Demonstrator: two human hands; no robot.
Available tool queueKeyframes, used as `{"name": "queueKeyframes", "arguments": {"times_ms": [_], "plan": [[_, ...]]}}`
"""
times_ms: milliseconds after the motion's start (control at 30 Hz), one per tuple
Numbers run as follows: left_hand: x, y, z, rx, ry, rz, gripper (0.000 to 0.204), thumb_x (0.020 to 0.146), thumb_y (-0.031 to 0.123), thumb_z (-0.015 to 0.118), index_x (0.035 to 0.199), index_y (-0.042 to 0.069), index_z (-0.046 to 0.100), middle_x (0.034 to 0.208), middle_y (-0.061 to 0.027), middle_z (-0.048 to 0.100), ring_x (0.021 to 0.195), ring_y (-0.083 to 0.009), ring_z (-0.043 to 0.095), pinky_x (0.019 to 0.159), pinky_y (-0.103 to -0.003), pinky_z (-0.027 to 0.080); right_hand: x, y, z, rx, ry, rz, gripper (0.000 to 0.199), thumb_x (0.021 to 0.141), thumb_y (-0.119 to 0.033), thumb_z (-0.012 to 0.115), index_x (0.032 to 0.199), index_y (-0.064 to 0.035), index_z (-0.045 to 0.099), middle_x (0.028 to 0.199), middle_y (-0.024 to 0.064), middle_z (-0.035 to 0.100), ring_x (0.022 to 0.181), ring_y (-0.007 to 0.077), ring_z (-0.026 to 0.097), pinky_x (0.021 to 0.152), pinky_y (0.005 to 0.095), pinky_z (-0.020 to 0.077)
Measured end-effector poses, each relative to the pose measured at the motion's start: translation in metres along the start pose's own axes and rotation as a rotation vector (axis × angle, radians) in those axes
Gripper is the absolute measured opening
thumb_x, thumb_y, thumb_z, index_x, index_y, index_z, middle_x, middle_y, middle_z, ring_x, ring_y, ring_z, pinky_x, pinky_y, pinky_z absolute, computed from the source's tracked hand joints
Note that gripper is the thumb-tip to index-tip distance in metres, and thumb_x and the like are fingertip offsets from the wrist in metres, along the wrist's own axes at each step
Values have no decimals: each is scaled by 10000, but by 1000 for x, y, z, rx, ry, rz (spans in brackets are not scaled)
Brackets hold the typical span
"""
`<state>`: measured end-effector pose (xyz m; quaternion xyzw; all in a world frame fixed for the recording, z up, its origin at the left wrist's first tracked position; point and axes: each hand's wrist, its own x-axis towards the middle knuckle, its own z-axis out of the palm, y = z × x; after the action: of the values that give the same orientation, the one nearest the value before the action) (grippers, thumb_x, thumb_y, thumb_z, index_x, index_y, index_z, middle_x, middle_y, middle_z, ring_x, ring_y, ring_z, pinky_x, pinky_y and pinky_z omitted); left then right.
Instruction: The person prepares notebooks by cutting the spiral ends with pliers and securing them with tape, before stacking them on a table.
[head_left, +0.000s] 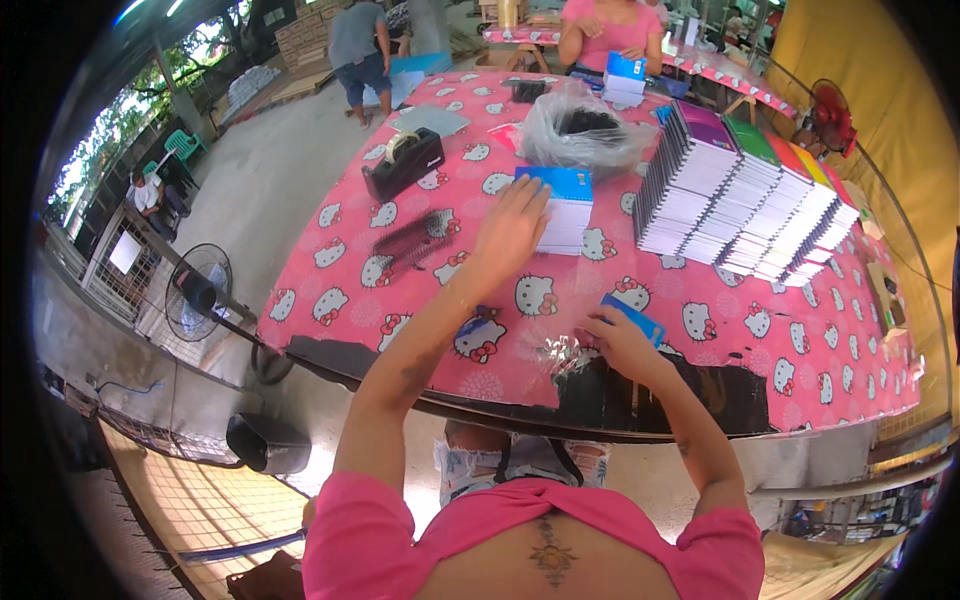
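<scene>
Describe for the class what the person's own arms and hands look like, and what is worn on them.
Both forearms are bare, coming up from short pink sleeves at the shoulders. The left hand and right hand wear no gloves; no rings or watch can be made out. A small dark mark shows on the right forearm.

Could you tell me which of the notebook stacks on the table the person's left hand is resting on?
The left hand rests on the short blue-covered stack at mid-table, apart from the tall row of stacks to its right.

Tablecloth [700, 370]: pink, white cartoon-cat print with red bows. Notebook stack [562, 208] mid-table: blue cover, white pages. Far-right notebook row [745, 195]: purple, green, red, orange covers. Tape dispenser [403, 163] far left: black. Near-right small card [634, 318]: blue.
</scene>
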<state>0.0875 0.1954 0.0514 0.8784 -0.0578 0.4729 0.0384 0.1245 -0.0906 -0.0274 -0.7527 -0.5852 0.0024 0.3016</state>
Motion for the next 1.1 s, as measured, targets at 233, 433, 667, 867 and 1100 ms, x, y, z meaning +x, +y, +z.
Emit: {"name": "queueKeyframes", "arguments": {"times_ms": [233,433,667,867,1100], "plan": [[-1,-21,17,48,-153,127,329,818,72,647,1143,21,657,1104,-142,670,1008,-319,635,875,-428,517,-73,26,-48,107,141,378,421,810,38,646,1219,-65,645,1168,148,574,1078,349,590,878,411,511],[-41,71,-21,-174,-88,113,408,739,50,634,1147,50,627,1018,-116,607,901,-313,570,779,-442,443,-63,31,-68,-97,237,289,410,826,-49,739,1223,-36,639,1212,154,613,1068,303,614,920,402,503],[-93,62,-6,-273,-274,-78,194,877,84,614,1064,48,653,1172,-160,635,1074,-333,590,876,-472,481,-36,-10,13,573,333,480,428,826,-60,784,1221,-13,627,1021,73,701,931,156,652,858,311,514],[-142,-128,-40,463,-459,-417,167,862,96,609,1007,16,630,1011,-180,607,958,-349,605,797,-432,534,-21,-41,22,611,492,401,304,822,-34,778,1079,-21,617,978,55,685,905,126,630,818,286,499],[-117,-70,-48,405,-171,-354,180,923,65,583,1100,33,599,1006,-145,632,918,-349,631,771,-428,521,-25,-31,33,764,412,526,291,814,-13,771,1087,-22,672,1033,40,649,960,126,603,832,272,479]]}}
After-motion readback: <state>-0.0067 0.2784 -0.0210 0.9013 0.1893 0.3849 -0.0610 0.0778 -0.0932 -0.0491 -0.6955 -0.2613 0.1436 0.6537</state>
